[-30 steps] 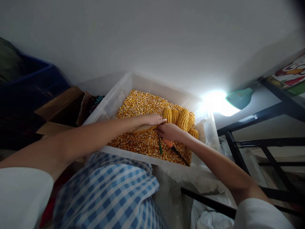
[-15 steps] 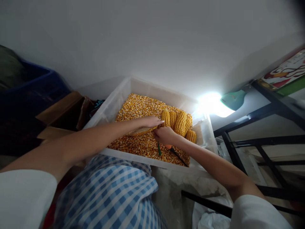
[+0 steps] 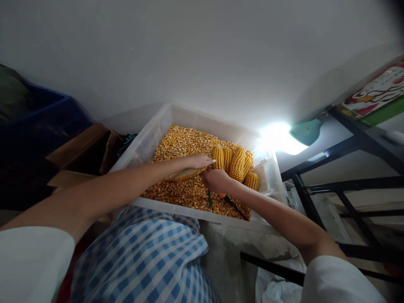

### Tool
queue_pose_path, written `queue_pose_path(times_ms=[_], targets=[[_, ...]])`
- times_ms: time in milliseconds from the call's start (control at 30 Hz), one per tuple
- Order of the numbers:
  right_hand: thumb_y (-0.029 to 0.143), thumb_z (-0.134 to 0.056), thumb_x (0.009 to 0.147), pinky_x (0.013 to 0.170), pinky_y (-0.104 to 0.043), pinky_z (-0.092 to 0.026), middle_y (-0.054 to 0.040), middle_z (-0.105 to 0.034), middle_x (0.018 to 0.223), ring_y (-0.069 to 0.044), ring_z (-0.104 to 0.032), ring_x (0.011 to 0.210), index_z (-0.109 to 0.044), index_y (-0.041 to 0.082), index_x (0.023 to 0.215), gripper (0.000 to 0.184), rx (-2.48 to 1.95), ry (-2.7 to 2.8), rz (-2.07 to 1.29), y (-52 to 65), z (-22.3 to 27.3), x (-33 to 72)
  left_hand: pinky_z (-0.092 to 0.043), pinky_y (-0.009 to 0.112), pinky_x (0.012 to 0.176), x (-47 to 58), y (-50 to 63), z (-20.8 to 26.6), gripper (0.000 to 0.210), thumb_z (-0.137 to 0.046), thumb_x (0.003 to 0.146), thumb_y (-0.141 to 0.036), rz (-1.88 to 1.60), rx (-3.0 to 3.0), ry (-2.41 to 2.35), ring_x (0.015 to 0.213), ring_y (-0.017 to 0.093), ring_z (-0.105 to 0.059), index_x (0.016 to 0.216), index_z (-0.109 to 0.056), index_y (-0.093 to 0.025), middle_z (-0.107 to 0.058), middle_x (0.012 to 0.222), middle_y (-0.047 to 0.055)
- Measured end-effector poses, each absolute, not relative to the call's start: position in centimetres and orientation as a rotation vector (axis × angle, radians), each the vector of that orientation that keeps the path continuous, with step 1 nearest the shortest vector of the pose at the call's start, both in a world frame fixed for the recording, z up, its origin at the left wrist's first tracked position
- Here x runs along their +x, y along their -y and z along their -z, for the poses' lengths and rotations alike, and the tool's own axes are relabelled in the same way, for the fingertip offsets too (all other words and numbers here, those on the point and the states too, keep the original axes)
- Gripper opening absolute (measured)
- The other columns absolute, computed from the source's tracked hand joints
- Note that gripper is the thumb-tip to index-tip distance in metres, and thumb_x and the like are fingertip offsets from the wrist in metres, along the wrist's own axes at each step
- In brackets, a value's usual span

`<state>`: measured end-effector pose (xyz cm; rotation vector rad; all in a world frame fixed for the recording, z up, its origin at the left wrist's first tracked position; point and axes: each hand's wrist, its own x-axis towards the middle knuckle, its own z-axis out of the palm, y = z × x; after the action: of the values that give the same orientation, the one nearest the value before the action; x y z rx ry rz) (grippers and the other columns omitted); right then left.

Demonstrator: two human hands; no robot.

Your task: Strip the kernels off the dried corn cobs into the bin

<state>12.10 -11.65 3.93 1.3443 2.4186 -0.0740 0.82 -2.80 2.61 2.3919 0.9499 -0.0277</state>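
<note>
Loose corn kernels (image 3: pixel 183 141) fill much of a translucent plastic bin (image 3: pixel 192 212). Over them my left hand (image 3: pixel 202 161) is closed on a partly stripped corn cob (image 3: pixel 184 174), whose bare pale side shows below my forearm. My right hand (image 3: pixel 216 180) presses its curled fingers to the cob's right end; its fingertips are mostly hidden. Several whole ears of corn (image 3: pixel 237 163) lie piled just right of my hands. Beneath my right hand, on the kernels, rests a tool with an orange part and a dark shaft (image 3: pixel 233 205), beside a green strip (image 3: pixel 210 198).
A bright lamp (image 3: pixel 285 138) hangs at the bin's right rear corner, by a black metal rack (image 3: pixel 334 185). Left of the bin stand an open cardboard box (image 3: pixel 78 147) and a blue crate (image 3: pixel 59 105). A white plastic bag (image 3: pixel 280 290) lies low on the right.
The view has shifted very slightly. Both hands stay on the same cob, with my right hand's fingers moved only a little against it.
</note>
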Motion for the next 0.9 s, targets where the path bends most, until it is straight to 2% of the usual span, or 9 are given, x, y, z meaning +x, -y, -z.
queue_pose_path(times_ms=[233,633,900], targets=[[0.024,-0.038,0.082,0.067,-0.033,-0.048,-0.0163,-0.062,0.094,-0.024,-0.062,0.083,-0.05,0.011,0.103,0.027,1.348,-2.408,0.091,11.71,-3.94,12.11,-0.039,0.024,0.075,0.89,2.36,-1.94,0.056,-0.023,0.084,-0.052,0.004,2.388,-0.952,0.084,0.017,-0.056,0.087,-0.065,-0.014,-0.065,0.097,0.01],[0.025,-0.037,0.082,0.065,-0.034,-0.048,-0.0153,-0.062,0.095,-0.025,-0.062,0.083,-0.049,0.012,0.103,0.027,1.335,-2.403,0.098,11.74,-3.86,12.11,-0.039,0.028,0.073,0.93,2.36,-1.91,0.056,-0.024,0.084,-0.05,0.041,2.463,-0.93,0.084,0.021,-0.057,0.091,-0.065,-0.012,-0.064,0.098,0.012],[0.029,-0.031,0.085,0.064,-0.035,-0.047,-0.0134,-0.061,0.095,-0.025,-0.061,0.081,-0.049,0.014,0.102,0.029,1.327,-2.414,0.068,11.76,-3.74,12.18,-0.038,0.026,0.068,0.97,2.55,-1.99,0.055,-0.024,0.083,-0.052,0.058,2.438,-0.963,0.071,0.017,-0.056,0.081,-0.064,-0.014,-0.065,0.083,0.009]])
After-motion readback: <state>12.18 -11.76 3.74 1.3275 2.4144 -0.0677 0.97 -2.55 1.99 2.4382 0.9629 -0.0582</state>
